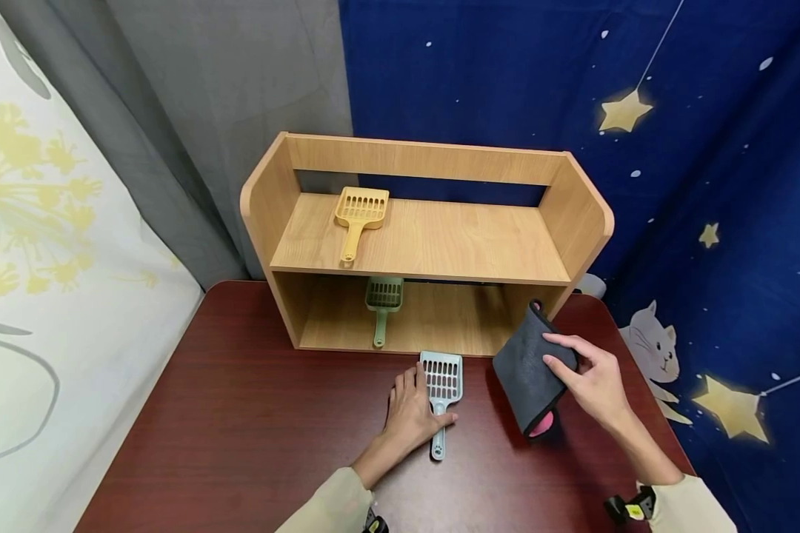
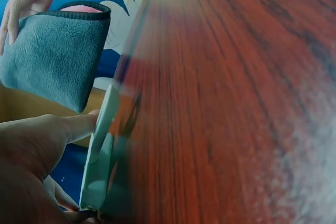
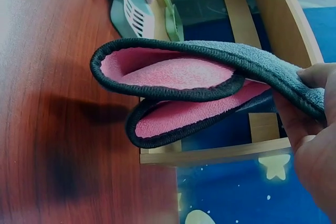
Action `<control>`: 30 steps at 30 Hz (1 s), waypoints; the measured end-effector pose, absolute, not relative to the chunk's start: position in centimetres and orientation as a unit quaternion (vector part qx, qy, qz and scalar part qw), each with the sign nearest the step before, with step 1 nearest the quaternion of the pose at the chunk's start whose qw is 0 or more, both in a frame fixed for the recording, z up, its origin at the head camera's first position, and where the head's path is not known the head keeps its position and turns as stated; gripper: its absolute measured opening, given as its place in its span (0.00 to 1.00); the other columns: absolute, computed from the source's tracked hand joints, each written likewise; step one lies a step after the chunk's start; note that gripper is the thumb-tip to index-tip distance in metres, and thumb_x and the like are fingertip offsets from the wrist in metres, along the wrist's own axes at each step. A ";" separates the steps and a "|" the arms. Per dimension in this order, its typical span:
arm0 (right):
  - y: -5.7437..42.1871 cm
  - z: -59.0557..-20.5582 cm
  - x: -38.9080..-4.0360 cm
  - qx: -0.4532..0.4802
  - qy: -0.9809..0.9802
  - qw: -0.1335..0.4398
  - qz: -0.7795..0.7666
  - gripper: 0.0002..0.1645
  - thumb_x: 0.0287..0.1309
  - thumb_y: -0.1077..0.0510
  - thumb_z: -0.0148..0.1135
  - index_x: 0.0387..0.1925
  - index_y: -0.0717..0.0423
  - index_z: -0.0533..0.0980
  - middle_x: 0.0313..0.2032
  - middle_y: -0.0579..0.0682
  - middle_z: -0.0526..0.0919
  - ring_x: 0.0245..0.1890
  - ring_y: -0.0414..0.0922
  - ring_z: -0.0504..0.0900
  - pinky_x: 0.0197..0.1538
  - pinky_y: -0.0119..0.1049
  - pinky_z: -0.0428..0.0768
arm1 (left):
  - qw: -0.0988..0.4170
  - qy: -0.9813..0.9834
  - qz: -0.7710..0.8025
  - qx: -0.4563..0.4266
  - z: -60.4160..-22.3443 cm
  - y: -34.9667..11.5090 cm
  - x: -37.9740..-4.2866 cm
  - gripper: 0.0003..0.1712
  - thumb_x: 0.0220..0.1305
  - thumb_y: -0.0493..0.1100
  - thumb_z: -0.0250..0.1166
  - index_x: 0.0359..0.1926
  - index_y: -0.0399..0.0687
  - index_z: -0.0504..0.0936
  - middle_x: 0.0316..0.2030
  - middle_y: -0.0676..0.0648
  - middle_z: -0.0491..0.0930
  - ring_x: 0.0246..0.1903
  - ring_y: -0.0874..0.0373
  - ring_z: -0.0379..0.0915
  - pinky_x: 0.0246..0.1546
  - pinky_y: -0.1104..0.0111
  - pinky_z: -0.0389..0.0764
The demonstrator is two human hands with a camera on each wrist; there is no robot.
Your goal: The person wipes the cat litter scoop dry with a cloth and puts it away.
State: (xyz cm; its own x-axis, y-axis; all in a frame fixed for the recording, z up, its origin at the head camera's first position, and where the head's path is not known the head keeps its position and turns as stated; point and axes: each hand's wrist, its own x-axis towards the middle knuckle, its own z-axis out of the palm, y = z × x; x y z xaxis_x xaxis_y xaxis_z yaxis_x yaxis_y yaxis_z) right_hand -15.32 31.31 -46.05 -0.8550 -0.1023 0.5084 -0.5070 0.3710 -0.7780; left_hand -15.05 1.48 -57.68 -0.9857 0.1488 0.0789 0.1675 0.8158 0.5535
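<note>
A light blue litter scoop (image 1: 443, 379) lies on the table in front of the shelf. My left hand (image 1: 410, 414) rests on it with the fingers fairly straight along its left side and the thumb across the handle. In the left wrist view the thumb touches the scoop's edge (image 2: 100, 156). My right hand (image 1: 590, 374) pinches a folded grey cleaning cloth (image 1: 530, 370) by its upper right part, above the table. The right wrist view shows the cloth's pink inner side (image 3: 173, 74) and black edging, folded in layers.
A two-tier wooden shelf (image 1: 427, 274) stands at the back of the dark red table (image 1: 240, 422). On its upper tier lies a yellow litter scoop (image 1: 362, 207); a green one (image 1: 384, 294) is on the lower tier. Curtains (image 1: 473, 66) hang behind and beside the table.
</note>
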 end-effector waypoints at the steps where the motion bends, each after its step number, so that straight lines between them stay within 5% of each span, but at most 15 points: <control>1: 31.3 -46.0 -15.3 0.193 -0.805 0.192 0.527 0.24 0.56 0.79 0.71 0.55 0.67 0.84 0.46 0.59 0.87 0.36 0.33 0.87 0.36 0.26 0.85 | 0.018 -0.954 -0.288 -0.085 -57.7 1.5 -15.1 0.73 0.44 0.64 0.86 0.78 0.27 0.58 0.68 0.29 0.70 0.68 0.35 0.66 0.67 0.44 0.72; 15: 31.8 -45.9 -15.5 0.202 -0.812 0.201 0.510 0.25 0.55 0.80 0.71 0.55 0.66 0.84 0.45 0.62 0.87 0.37 0.32 0.86 0.36 0.25 0.84 | 0.063 -0.945 -0.298 -0.117 -58.1 -0.5 -15.0 0.51 0.48 0.46 0.85 0.69 0.28 0.73 0.59 0.33 0.76 0.58 0.40 0.72 0.61 0.48 0.77; 30: 31.9 -45.7 -15.9 0.206 -0.817 0.199 0.501 0.25 0.55 0.79 0.72 0.55 0.65 0.85 0.45 0.60 0.87 0.37 0.32 0.85 0.35 0.25 0.84 | 0.074 -0.943 -0.293 -0.140 -58.0 -2.1 -15.1 0.17 0.57 0.41 0.81 0.47 0.45 0.88 0.42 0.48 0.85 0.44 0.49 0.82 0.39 0.53 0.84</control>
